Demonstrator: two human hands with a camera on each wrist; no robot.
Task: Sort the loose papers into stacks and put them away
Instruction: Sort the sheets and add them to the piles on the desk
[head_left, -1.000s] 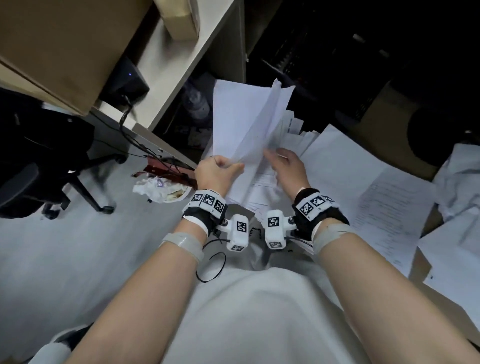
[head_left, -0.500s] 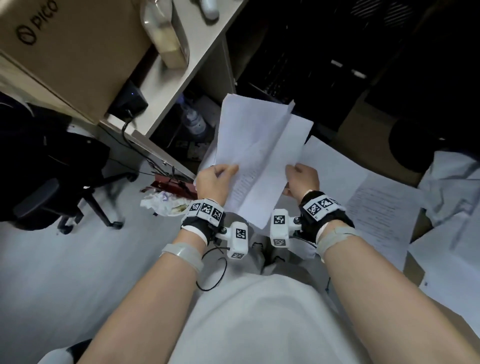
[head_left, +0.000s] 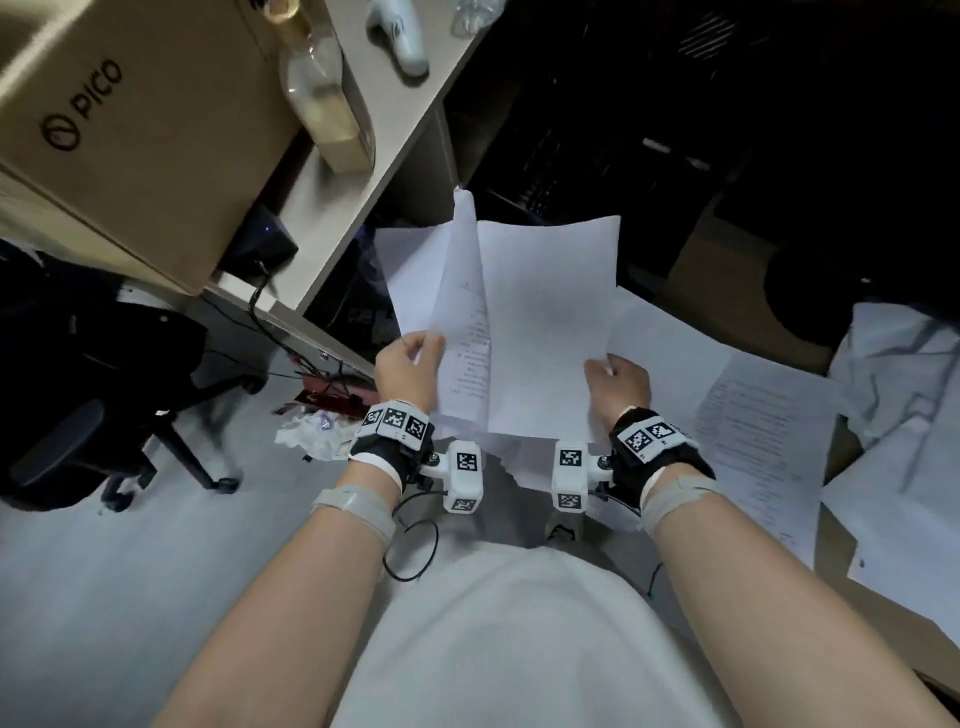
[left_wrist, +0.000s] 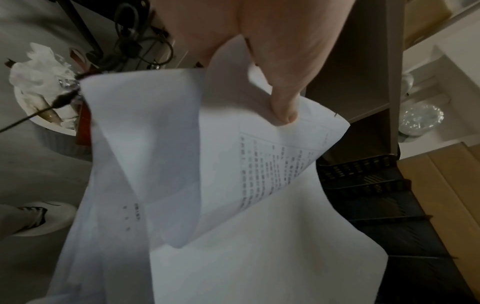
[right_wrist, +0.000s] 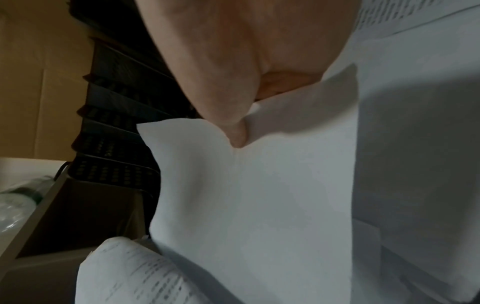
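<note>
Two hands (head_left: 410, 366) (head_left: 618, 384) have spread the held papers (head_left: 540, 322) wider apart.

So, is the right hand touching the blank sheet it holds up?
Touching. The right wrist view shows the right hand pinching the blank sheet at its edge, thumb pressed on the paper.

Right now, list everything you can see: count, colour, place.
held papers: a few, white, between both hands
loose papers: several, white, spread at right
cardboard box: one, brown, printed PICO, on the desk at upper left
desk: one, pale, upper left
bottle: one, clear, on the desk
office chair: one, black, left
crumpled waste: white, floor left of the hands
stacked trays: black, count unclear
left hand: grip on the sheets' left edge
right hand: grip on the right edge
</note>
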